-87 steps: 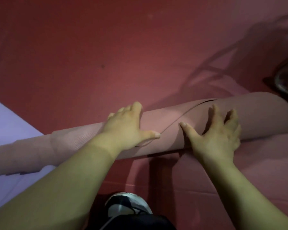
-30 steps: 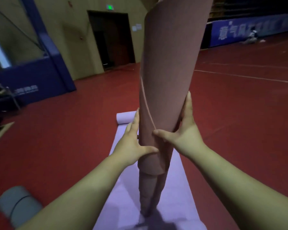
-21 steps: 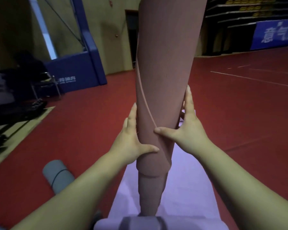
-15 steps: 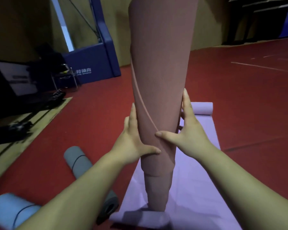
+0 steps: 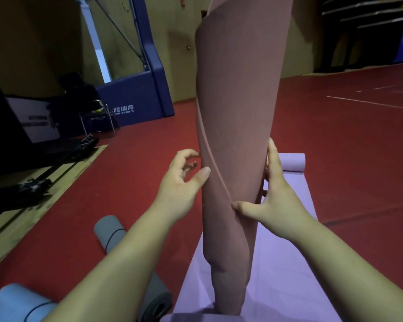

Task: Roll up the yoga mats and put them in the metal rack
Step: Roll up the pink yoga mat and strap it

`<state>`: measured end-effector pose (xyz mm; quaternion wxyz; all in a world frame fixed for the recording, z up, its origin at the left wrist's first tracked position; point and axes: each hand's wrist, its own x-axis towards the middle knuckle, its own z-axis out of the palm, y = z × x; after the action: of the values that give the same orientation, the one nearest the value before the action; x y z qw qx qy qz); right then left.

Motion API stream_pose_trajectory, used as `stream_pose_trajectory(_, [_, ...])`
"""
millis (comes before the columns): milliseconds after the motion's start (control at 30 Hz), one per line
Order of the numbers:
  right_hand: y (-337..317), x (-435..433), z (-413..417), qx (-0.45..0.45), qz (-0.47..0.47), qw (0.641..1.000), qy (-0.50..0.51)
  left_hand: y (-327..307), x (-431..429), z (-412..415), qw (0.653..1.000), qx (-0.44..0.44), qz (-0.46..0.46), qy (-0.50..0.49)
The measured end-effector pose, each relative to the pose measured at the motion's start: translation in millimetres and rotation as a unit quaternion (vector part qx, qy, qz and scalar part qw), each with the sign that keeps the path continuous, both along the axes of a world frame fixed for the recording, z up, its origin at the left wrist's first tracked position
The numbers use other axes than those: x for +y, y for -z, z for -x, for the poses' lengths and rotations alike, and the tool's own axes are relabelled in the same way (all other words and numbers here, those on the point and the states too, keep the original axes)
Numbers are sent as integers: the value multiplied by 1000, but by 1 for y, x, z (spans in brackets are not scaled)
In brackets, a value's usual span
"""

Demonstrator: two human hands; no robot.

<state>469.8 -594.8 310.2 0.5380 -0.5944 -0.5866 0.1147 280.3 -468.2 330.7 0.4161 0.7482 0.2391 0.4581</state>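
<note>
The right hand [image 5: 279,201] clasps the upright pink mat [image 5: 237,101], a ribbed, cone-like roll at its 9 o'clock, with the thumb on the front seam and the fingers flat along the side. The left hand [image 5: 179,182] is released, fingers loosely curled, its thumb tip touching the roll at its 3 o'clock. The roll's foot rests on a smooth purple mat [image 5: 284,263] spread on the red floor [image 5: 335,147], with a grey rolled mat [image 5: 109,231] at 7 o'clock.

Two bare forearms, bare left hand [image 5: 179,182], bare right hand [image 5: 278,201], fingers [image 5: 272,156] with short rounded nails
</note>
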Motion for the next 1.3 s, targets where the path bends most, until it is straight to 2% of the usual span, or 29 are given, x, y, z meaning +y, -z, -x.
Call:
stream_pose_trajectory(67, [-1,1,6,-2,4,1000,-3,-3,1,3,998,-30,42,29])
stream_pose_trajectory(200, [-7,3,17,-1,-5,1000,8,-10,-2,8,999,-34,37,19])
stream_pose_trajectory(333, [-17,-1,23,25,-16,999,37,-26,-7,15,994,96,-49,-20])
stream_pose_trajectory(400, [-22,-7,23,16,-16,999,48,-35,-11,18,988,127,-86,-22])
stream_pose_trajectory(533, [-34,-16,25,-18,-30,996,85,-51,-13,21,993,95,-63,12])
stream_pose_trajectory(767, [-82,-29,28,-47,-113,984,130,-71,-16,15,995,82,-58,19])
stream_pose_trajectory(900, [-109,-37,26,-65,-114,983,128,-90,-25,12,993,69,18,97])
stream_pose_trajectory(1033, [-132,-46,23,-32,-168,982,87,-115,-32,23,980,163,-10,112])
stream_pose_trajectory(1133, [-152,-49,26,-6,-214,974,78,-125,-38,27,973,196,-44,115])
stream_pose_trajectory(1200, [-163,-49,28,-17,-228,971,77,-129,-38,26,974,192,-61,102])
stream_pose_trajectory(1300, [-168,-50,32,-30,-212,974,69,-130,-37,27,987,142,-40,65])
